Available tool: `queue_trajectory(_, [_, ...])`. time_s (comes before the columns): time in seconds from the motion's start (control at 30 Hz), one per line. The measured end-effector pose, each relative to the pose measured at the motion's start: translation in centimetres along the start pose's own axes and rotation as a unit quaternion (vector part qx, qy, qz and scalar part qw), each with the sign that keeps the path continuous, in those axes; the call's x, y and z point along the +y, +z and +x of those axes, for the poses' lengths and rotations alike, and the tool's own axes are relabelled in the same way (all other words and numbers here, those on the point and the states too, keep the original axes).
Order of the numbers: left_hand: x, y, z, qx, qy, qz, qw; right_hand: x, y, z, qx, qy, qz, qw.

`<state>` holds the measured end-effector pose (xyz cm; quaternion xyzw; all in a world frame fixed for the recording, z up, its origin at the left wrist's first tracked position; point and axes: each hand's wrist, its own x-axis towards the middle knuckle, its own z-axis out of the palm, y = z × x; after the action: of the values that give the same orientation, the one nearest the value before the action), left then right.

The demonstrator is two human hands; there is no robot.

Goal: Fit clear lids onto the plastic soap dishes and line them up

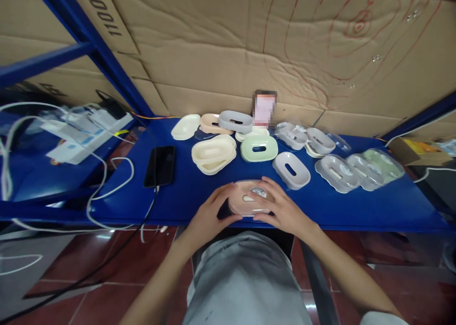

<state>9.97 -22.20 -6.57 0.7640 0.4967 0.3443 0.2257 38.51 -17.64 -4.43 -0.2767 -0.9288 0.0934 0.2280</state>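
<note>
A pink oval soap box [237, 202] under a clear cover, with a round label on top, sits at the front edge of the blue table. Fingers of my left hand [215, 208] curl round its left end, the thumb on the near side. My right hand [281, 204] grips the right end, its fingers lying partly over the cover and label. Just beyond my right hand lies a grey oval tray [301, 173] with a dark slot. A green slotted tray [269, 151] and stacked cream dishes [213, 151] are further back.
Several clear-covered boxes [338, 173] stand at the right. Grey and peach trays [235, 120] lie at the back, near an upright phone-like object [264, 109]. A black phone [160, 166] with a cable lies left. White power strips [89, 135] and cords are further left. Cardboard [213, 44] walls the back.
</note>
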Motion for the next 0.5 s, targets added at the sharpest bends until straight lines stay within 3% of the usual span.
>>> queue_trajectory(0.27, [-0.6,0.1,-0.3,0.014,0.024,0.012,1.0,0.1,-0.2,0.4,-0.006,-0.029,-0.05,0.998])
queue_trajectory(0.5, [-1.0,0.4,-0.9,0.051,0.083,0.059,0.993,0.8,0.5,0.1,-0.001,-0.062,-0.062,0.996])
